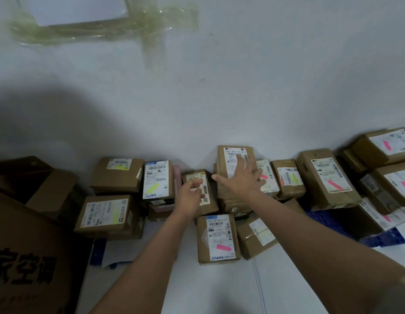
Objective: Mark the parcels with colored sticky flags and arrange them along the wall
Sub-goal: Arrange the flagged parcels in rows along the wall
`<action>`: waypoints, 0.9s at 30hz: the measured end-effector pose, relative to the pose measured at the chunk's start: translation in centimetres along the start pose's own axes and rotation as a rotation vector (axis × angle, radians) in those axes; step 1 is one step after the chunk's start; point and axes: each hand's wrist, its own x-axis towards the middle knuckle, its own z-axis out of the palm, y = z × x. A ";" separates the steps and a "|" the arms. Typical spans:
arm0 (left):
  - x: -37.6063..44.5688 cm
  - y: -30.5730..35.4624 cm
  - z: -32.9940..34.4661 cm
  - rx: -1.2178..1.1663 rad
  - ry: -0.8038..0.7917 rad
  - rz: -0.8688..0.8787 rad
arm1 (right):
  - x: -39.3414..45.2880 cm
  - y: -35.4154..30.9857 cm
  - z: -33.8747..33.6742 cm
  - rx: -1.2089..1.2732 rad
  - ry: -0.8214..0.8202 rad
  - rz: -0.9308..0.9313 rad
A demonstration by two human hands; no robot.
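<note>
Most brown cardboard parcels (326, 177) by the white wall (242, 98) carry flags; the left hand (192, 191), loosely curled, holds nothing visible, while the right hand (244, 177) lies flat on the tall unflagged parcel (231, 159).

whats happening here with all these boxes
A person is sorting cardboard parcels against a white wall. The right hand lies open and flat on the tall parcel leaning at the wall, while the left hand reaches with loosely curled fingers over the small parcel beside it. Parcels to the left carry yellow flags, those to the right mostly pink flags. No flag shows on either parcel under the hands.
</note>
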 end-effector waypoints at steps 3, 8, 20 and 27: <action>0.4 -0.6 -0.5 0.007 0.007 -0.016 | 0.5 0.2 0.1 -0.021 0.008 0.005; 0.2 -1.1 -0.6 0.001 0.022 -0.033 | 0.1 0.7 0.3 -0.045 0.082 -0.030; -2.0 1.9 9.1 -0.018 -0.103 0.064 | -5.2 9.5 -4.2 0.065 0.335 -0.070; -4.2 4.1 17.5 0.034 -0.261 0.092 | -5.2 18.1 -10.2 0.022 0.405 0.017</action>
